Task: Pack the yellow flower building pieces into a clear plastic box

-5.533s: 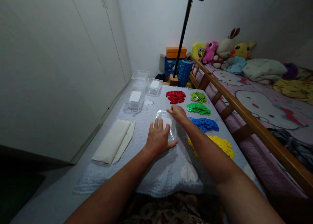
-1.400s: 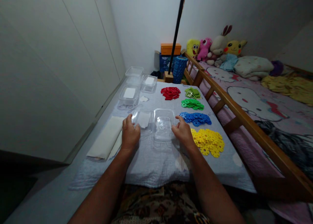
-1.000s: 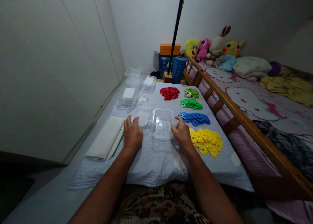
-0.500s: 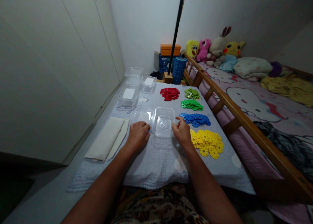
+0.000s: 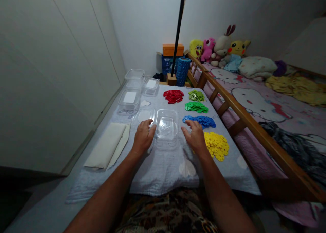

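An open clear plastic box [image 5: 166, 127] lies on the grey quilted cloth [image 5: 163, 168], its hinged lid [image 5: 144, 115] flat to the left. My left hand [image 5: 143, 138] rests at the box's left side, fingers lying against the lid and the box edge. My right hand [image 5: 195, 136] hovers just right of the box, fingers spread and holding nothing. Beside the right hand lie a yellow pile of flat toy pieces [image 5: 216, 144] and a blue pile [image 5: 200, 120].
Green [image 5: 196, 107], light green [image 5: 196, 95] and red [image 5: 173, 95] piles lie farther back. Closed clear boxes [image 5: 129, 100] stand at the back left. Folded white cloth [image 5: 107, 149] lies left. A wooden bed rail [image 5: 244, 117] runs along the right; a black pole [image 5: 177, 32] rises behind.
The box was opened since the earliest frame. In the last half second my right hand let go of the box's right edge and opened; my left hand slid onto the lid.
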Tool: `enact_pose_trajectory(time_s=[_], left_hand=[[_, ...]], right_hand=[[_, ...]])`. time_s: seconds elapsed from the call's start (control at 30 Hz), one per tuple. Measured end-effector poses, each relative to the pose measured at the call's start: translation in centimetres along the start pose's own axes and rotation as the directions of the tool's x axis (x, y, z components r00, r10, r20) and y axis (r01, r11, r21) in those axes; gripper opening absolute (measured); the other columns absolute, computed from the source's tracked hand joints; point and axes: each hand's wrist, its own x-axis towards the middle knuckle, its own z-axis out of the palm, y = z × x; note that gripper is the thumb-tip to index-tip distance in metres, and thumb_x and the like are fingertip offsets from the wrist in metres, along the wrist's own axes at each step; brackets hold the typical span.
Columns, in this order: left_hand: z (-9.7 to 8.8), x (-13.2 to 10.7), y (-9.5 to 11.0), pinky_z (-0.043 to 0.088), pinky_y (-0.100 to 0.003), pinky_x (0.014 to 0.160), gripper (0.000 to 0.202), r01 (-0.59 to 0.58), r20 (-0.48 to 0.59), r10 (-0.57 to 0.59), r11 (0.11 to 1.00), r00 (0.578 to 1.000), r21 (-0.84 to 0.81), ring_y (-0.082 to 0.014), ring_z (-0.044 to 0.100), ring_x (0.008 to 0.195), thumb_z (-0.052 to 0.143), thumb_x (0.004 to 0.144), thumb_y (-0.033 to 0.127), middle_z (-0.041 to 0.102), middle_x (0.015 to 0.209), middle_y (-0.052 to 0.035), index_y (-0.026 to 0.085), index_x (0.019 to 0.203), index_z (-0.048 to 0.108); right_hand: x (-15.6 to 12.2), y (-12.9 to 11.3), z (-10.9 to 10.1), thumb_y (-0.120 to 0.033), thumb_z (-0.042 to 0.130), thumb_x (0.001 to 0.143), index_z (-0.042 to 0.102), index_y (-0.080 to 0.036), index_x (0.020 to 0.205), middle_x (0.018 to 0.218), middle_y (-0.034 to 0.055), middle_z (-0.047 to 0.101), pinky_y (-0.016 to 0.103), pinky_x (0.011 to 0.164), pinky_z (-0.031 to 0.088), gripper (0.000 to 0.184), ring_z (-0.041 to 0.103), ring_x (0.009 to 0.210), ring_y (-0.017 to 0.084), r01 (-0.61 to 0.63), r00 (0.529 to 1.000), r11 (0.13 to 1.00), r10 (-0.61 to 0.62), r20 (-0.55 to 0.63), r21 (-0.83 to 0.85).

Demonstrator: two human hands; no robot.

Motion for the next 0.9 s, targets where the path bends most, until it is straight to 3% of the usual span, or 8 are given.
enact_pose_trajectory(time_s=[0.07, 0.17, 0.27, 0.37, 0.57, 0.73, 0.9], left_hand=[[0.3, -1.1, 0.6, 0.055, -0.042, 0.09, 0.047, 0.08, 0.028, -0.077, 0.988, 0.997, -0.128, -0.0215, 0.066, 0.087, 0.052, 0.095, 0.048, 0.068, 0.112, -0.0099, 0.019, 0.132, 0.058], [0.8, -2.1, 1.3, 0.053, -0.036, 0.076, 0.06, 0.166, 0.049, -0.159, 0.963, 0.986, -0.213, -0.0149, 0.06, 0.069, 0.059, 0.09, 0.051, 0.063, 0.103, -0.0038, 0.018, 0.14, 0.05], [1.3, -2.2, 1.6, 0.05, -0.032, 0.07, 0.063, 0.21, 0.023, -0.212, 0.942, 0.977, -0.263, -0.0138, 0.058, 0.065, 0.063, 0.086, 0.048, 0.057, 0.087, 0.0034, 0.018, 0.139, 0.048], [1.6, -2.0, 1.5, 0.047, -0.03, 0.068, 0.06, 0.223, -0.002, -0.235, 0.927, 0.972, -0.303, -0.0148, 0.057, 0.063, 0.064, 0.083, 0.039, 0.051, 0.073, 0.0079, 0.018, 0.137, 0.05], [1.1, -2.3, 1.4, 0.042, -0.026, 0.064, 0.052, 0.206, -0.046, -0.238, 0.909, 0.97, -0.362, -0.0133, 0.05, 0.057, 0.061, 0.078, 0.029, 0.046, 0.062, 0.0107, 0.019, 0.129, 0.056], [0.5, -3.2, 1.0, 0.038, -0.023, 0.058, 0.05, 0.217, -0.057, -0.273, 0.86, 0.96, -0.463, -0.0115, 0.045, 0.053, 0.064, 0.078, 0.029, 0.044, 0.06, 0.0108, 0.019, 0.126, 0.058], [0.5, -4.0, 0.3, 0.043, -0.022, 0.057, 0.047, 0.215, -0.075, -0.293, 0.832, 0.953, -0.512, -0.0113, 0.045, 0.053, 0.066, 0.079, 0.031, 0.043, 0.06, 0.0103, 0.02, 0.124, 0.06]], right_hand=[[-0.6, 2.1, -2.0, -0.04, 0.061, 0.092, 0.074, -0.018, 0.115, 0.119, 0.0159, 0.068, 0.047, 0.106, 0.042, 0.034, 0.058, 0.116, 0.032, 0.01, 0.998, 0.994, -0.018, -0.066, -0.108], [-1.7, 6.0, -4.7, -0.047, 0.064, 0.09, 0.077, -0.021, 0.113, 0.131, 0.016, 0.063, 0.052, 0.11, 0.038, 0.037, 0.052, 0.125, 0.035, -0.137, 0.981, 0.955, 0.093, -0.171, -0.265], [-2.7, 9.5, -6.4, -0.054, 0.063, 0.089, 0.076, -0.022, 0.12, 0.144, 0.0164, 0.056, 0.058, 0.111, 0.036, 0.046, 0.047, 0.133, 0.039, -0.297, 0.95, 0.887, 0.238, -0.201, -0.354], [-3.4, 11.6, -6.7, -0.058, 0.06, 0.09, 0.075, -0.023, 0.128, 0.149, 0.0175, 0.055, 0.059, 0.112, 0.035, 0.054, 0.047, 0.136, 0.041, -0.368, 0.93, 0.853, 0.336, -0.151, -0.37], [-3.7, 11.7, -5.3, -0.058, 0.053, 0.095, 0.073, -0.023, 0.131, 0.142, 0.014, 0.063, 0.052, 0.112, 0.037, 0.053, 0.053, 0.132, 0.035, -0.306, 0.944, 0.876, 0.33, -0.001, -0.373], [-3.9, 10.4, -4.7, -0.056, 0.057, 0.095, 0.076, -0.024, 0.125, 0.139, 0.0123, 0.065, 0.049, 0.11, 0.037, 0.048, 0.053, 0.129, 0.034, -0.265, 0.953, 0.863, 0.302, 0.019, -0.43], [-4.1, 9.0, -4.3, -0.055, 0.058, 0.095, 0.075, -0.023, 0.125, 0.138, 0.0132, 0.065, 0.05, 0.107, 0.039, 0.047, 0.053, 0.128, 0.034, -0.247, 0.957, 0.866, 0.288, 0.029, -0.434]])
